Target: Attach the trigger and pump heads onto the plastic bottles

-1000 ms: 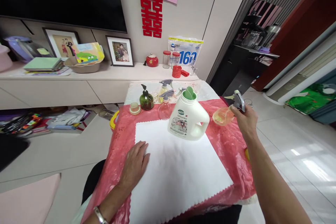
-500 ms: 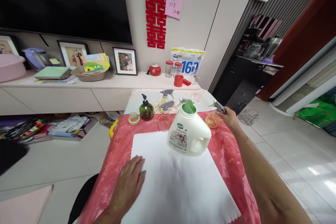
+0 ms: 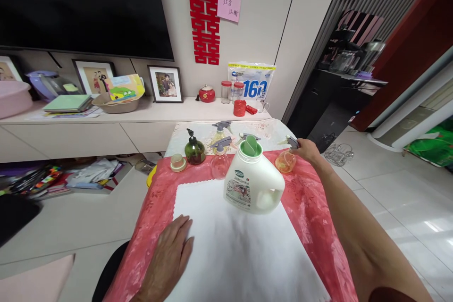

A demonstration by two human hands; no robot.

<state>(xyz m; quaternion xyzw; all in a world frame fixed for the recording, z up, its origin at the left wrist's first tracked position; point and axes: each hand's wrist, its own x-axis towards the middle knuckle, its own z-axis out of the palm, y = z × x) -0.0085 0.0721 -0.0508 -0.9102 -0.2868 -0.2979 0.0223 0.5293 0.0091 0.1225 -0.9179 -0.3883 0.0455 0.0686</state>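
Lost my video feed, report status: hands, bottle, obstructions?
Right hand on orange spray bottle, standing on red cloth. Left hand flat on white sheet. Detergent jug beside.

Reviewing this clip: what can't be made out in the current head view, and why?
- Right hand: its fingers cover the trigger of the orange spray bottle, so the grip is unclear.
- White jug: the label print is too small to read.
- A third spray bottle: the jug hides all but its head.
- Left hand: the wrist is cut off by the bottom edge; the palm lies flat on the white sheet.
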